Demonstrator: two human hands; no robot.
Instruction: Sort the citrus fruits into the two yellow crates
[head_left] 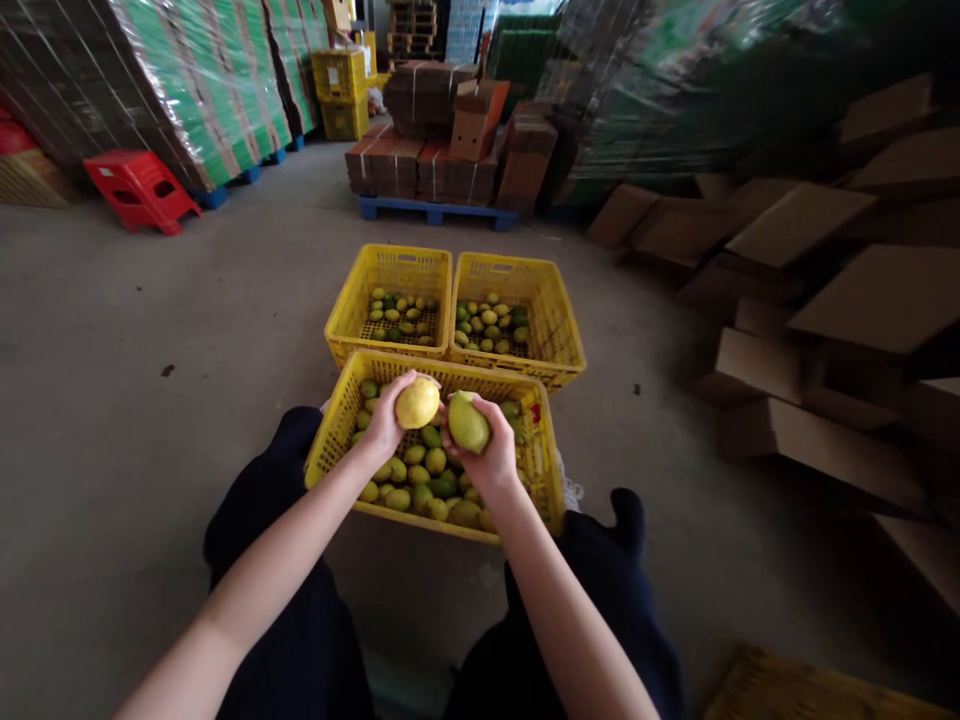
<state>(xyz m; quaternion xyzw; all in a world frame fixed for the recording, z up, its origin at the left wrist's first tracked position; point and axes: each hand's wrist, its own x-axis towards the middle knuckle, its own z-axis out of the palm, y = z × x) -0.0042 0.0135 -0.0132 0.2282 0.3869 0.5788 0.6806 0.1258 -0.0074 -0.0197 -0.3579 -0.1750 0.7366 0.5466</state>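
My left hand [387, 420] is closed around a yellow lemon [418, 403]. In my right hand [495, 452] is a greener lemon [468, 424], with the fingers curled about it. Both lemons are held close side by side above a yellow plastic crate [330, 440] between my knees. Many green and yellow lemons [418, 476] lie in this crate, partly hidden by my hands and forearms.
Beyond the near crate stand two yellow crates, left [349, 300] and right [559, 310], each with lemons on its bottom. Cardboard boxes [799, 225] are heaped at the right. A red stool [142, 190] stands far left, and a blue pallet [436, 212] bears stacked cartons behind.
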